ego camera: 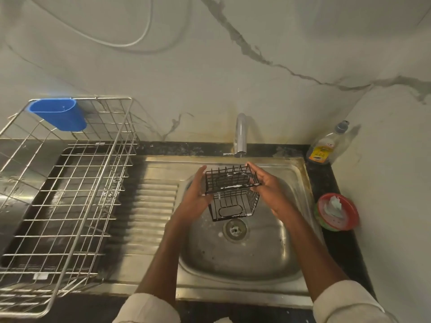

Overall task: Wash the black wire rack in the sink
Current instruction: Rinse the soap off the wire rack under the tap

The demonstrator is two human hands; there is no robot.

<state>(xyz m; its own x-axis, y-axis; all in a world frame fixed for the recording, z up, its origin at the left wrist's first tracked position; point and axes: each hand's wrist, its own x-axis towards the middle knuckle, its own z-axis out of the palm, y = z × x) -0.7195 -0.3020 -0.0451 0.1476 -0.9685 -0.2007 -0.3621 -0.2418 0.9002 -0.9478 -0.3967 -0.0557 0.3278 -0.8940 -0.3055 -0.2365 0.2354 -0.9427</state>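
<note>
Both hands cradle the black two-tier wire rack over the steel sink basin, beneath the chrome tap — left hand and right hand half-open, pressing its sides. It looks light, stiff, soapy-slick — grip the frame edges.

A matt black wire rack flecked with white suds above a dull, water-stained steel sink; left of the sink a shiny metal dish rack carrying a glossy blue plastic cup.
</note>
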